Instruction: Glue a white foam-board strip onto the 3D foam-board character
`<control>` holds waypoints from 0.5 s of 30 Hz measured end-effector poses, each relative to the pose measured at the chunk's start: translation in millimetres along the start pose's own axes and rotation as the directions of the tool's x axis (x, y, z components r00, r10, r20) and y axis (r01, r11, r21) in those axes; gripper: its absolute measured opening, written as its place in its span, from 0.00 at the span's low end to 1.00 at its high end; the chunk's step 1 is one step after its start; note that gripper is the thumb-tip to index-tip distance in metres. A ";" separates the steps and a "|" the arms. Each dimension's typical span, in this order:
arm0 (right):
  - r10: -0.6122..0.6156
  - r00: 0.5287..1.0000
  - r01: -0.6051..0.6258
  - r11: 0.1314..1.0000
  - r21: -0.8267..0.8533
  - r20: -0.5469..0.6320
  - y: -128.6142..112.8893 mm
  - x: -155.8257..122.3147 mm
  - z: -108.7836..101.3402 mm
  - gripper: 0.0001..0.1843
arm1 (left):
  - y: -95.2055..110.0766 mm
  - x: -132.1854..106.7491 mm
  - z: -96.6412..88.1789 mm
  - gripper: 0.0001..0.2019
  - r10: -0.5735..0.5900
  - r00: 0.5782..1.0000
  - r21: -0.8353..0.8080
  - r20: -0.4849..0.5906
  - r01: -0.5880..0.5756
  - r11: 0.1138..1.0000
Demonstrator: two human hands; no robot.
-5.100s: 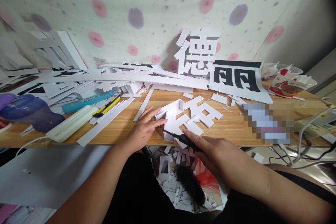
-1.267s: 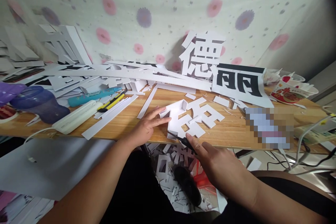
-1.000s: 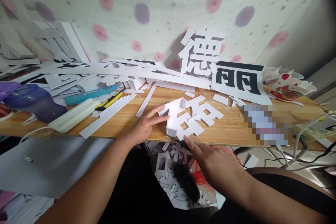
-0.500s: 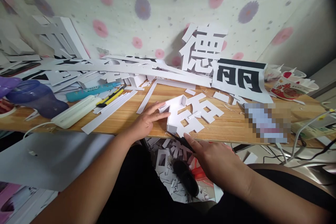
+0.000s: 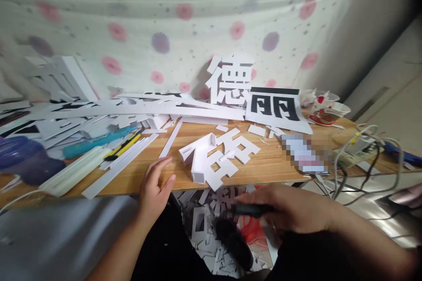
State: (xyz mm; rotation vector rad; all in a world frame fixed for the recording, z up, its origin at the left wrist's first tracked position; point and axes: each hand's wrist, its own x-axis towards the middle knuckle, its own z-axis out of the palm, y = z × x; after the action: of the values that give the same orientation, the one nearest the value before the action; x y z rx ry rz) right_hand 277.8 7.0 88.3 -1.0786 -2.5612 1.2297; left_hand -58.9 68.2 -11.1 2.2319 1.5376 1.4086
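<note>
My left hand [image 5: 154, 186] is open at the table's front edge, thumb and fingers apart, left of the white foam-board character [image 5: 216, 164] and not touching it. That character lies flat, with a square hole in its lower part and upright white strips [image 5: 198, 162] standing along its left side. My right hand [image 5: 283, 208], smeared by motion, grips a black knife-like tool [image 5: 252, 210] in front of the table edge, apart from the board. The tool's tip is too blurred to make out.
A yellow utility knife [image 5: 122, 145], white strips [image 5: 120, 167] and a white power strip [image 5: 70, 171] lie at left. Behind stand a finished white character [image 5: 231, 81] and a printed sheet [image 5: 275, 109]. A phone [image 5: 303, 153], cables and a paper bowl [image 5: 328, 112] are at right. Scraps cover the floor.
My left hand has let go of the white character and drawn back to the left. My right hand has pulled the black tool away from its front edge, toward me. The view has tilted up.
</note>
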 end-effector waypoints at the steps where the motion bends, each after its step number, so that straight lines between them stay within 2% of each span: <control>1: 0.013 0.998 -0.011 0.999 0.032 -0.068 8.2 -2.1 -7.1 0.30 | -2.1 -1.0 3.1 0.20 -0.053 0.998 -0.013 0.022 0.053 0.999; 2: 0.056 0.984 -0.047 0.997 0.053 -0.167 17.0 -3.4 -13.8 0.30 | -4.6 0.5 6.9 0.21 -0.106 0.993 -0.012 0.053 0.107 0.994; 3: 0.126 0.950 -0.114 0.992 0.058 -0.286 26.3 -3.8 -19.7 0.29 | -7.2 4.1 11.0 0.23 -0.156 0.984 -0.006 0.086 0.157 0.988; 4: 0.204 0.895 -0.207 0.978 0.036 -0.396 36.2 -3.5 -24.8 0.29 | -9.5 9.6 15.0 0.26 -0.197 0.973 0.001 0.120 0.198 0.980; 6: 0.341 0.753 -0.435 0.900 -0.037 -0.563 56.7 -1.2 -32.7 0.30 | -12.8 23.2 21.9 0.30 -0.257 0.948 0.003 0.186 0.261 0.965; 8: 0.409 0.651 -0.599 0.794 -0.103 -0.639 76.4 1.8 -37.2 0.31 | -14.5 35.3 26.5 0.32 -0.293 0.922 -0.002 0.253 0.303 0.953; 11: 0.463 0.599 -0.685 0.718 -0.120 -0.653 99.0 4.8 -38.8 0.31 | -16.6 44.4 30.4 0.32 -0.329 0.903 0.002 0.278 0.342 0.940; 15: 0.520 0.555 -0.758 0.637 -0.138 -0.650 112.6 7.1 -37.7 0.28 | -22.7 49.3 32.1 0.25 -0.359 0.899 0.031 0.253 0.363 0.931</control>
State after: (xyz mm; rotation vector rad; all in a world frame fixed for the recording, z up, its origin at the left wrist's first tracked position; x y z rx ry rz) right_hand 349.1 83.4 31.3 -2.2505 -1.9873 0.2699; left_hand -48.3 130.3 -10.4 1.8936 1.7231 0.9831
